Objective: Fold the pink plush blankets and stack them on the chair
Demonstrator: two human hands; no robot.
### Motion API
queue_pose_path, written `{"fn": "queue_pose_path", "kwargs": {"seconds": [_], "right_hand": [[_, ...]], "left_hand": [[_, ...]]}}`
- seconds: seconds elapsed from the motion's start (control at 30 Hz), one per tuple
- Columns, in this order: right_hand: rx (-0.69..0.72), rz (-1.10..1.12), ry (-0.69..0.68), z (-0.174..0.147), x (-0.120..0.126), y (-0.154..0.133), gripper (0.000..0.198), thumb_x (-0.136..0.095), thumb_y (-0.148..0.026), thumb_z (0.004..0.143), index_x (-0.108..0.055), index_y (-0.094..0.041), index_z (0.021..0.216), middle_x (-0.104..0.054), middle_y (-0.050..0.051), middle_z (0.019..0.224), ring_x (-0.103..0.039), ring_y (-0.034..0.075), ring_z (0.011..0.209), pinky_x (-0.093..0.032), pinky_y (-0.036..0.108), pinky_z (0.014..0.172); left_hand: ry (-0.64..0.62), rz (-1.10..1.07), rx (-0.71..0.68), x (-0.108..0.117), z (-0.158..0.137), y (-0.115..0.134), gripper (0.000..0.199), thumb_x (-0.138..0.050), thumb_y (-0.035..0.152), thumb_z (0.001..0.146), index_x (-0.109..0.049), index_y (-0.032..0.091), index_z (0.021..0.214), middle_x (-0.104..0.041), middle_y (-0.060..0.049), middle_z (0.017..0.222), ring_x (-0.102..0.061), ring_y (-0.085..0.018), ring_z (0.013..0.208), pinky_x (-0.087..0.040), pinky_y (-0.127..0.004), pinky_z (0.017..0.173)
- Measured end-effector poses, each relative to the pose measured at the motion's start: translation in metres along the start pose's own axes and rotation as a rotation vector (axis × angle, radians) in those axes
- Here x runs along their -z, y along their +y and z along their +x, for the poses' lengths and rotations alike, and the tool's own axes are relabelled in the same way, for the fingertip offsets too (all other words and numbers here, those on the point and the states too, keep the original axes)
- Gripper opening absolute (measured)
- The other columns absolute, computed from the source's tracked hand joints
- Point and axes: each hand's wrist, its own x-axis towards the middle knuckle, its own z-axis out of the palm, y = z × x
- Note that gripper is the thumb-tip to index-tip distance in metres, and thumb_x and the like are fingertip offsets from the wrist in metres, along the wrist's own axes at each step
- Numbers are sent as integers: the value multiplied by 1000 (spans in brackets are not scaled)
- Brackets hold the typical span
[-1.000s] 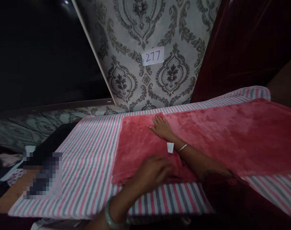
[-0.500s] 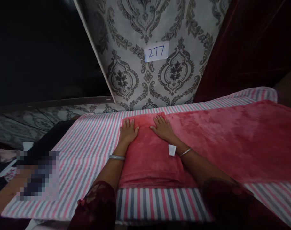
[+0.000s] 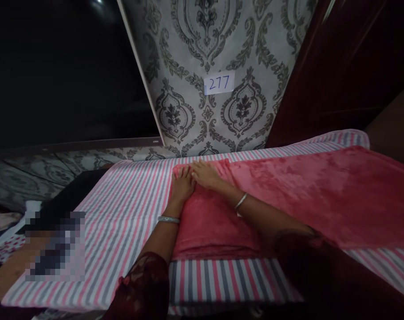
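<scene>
Left hand (image 3: 184,183): palm down on the red fabric, fingers extended, nothing gripped. Right hand (image 3: 207,174): palm down, fingers spread forward, likewise gripping nothing. The two hands lie side by side, with hardly any gap between them; whether the right thumb contacts the left fingers cannot be told.

Contact position: both hands bear on the far left part of the folded section (image 3: 211,222) of the red fabric. The left hand is nearer the left edge of this section; the right hand is just inboard of it. The section extends from the hands back toward the wearer, its longer direction appearing to run near to far. Stacked layers show along its near edge.

Governing relation: the flat run (image 3: 322,195) of the same fabric lies to the right of both hands, with its long axis running left to right. The right hand is the nearer of the two to this run, and the right forearm crosses from the near right over the border between folded section and flat run.

Support: the fabric rests on a striped cloth (image 3: 128,213), exposed to the left of the folded section and along the near side. What carries the cloth is mostly hidden.

Surroundings: a patterned wall (image 3: 175,115) stands beyond the far edge, bearing a paper marked 277 (image 3: 219,83). A dark screen (image 3: 65,71) is at upper left; a dark red panel (image 3: 328,89) is at upper right.
</scene>
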Motion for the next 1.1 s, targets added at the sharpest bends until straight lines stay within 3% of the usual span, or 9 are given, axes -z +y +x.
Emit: {"fn": "queue_pose_path", "kwargs": {"seconds": [0.1,0.23,0.43,0.67,0.73,0.87,0.97,1.1], "right_hand": [[-16,54,-28,2,-24,-12,58,-28,-43,105,-31,-21,159,-28,8,165,-21,26,153,-17,55,122],[-128,27,1,-4,-39,6,66,-26,-54,104,-36,-15,156,-28,11,165,-17,26,154,-10,53,123],[-356,-63,-12,-24,-26,50,73,-27,-58,102,-27,-14,160,-16,15,168,-11,27,155,-8,56,122],[-401,-54,-138,-48,-3,72,67,-27,-52,103,-27,-15,159,-15,15,168,-10,28,155,-14,61,119],[-403,-52,-146,-55,10,66,62,-29,-46,104,-34,-14,156,-20,15,167,-12,29,155,-16,63,119],[-258,-102,66,-76,22,19,57,-32,-34,102,-40,-9,153,-30,18,163,-16,29,154,-14,57,121],[-86,-51,39,-97,10,-24,57,-33,-33,101,-40,-11,153,-33,15,162,-25,28,151,-17,52,122],[-50,12,-2,-121,-16,-49,60,-34,-36,102,-37,-9,155,-32,15,163,-26,29,151,-17,51,123]], "left_hand": [[-50,14,1,0,1,-1,56,-30,29,101,-39,21,155,-32,-9,164,-23,-31,153,-20,-63,120],[-62,19,23,-2,3,-2,56,-30,33,101,-39,21,155,-29,-8,165,-24,-31,152,-22,-62,120],[-45,4,32,-4,7,-3,56,-28,39,103,-39,21,155,-32,-8,164,-26,-31,152,-22,-62,120],[-82,-16,43,-3,9,-2,58,-27,40,103,-37,19,156,-28,-8,165,-23,-30,153,-19,-60,122],[-102,-23,41,-1,11,-1,59,-26,40,103,-35,19,157,-27,-8,166,-21,-30,153,-18,-60,122],[-196,-82,66,19,16,-2,60,-29,43,102,-32,20,158,-23,-8,167,-18,-28,155,-17,-59,122],[-165,-124,91,40,6,-1,58,-30,42,102,-36,21,156,-23,-9,167,-18,-26,155,-18,-58,123],[-92,-136,-30,45,-41,8,55,-30,39,103,-38,22,155,-31,-8,164,-24,-23,153,-22,-53,123]]}}
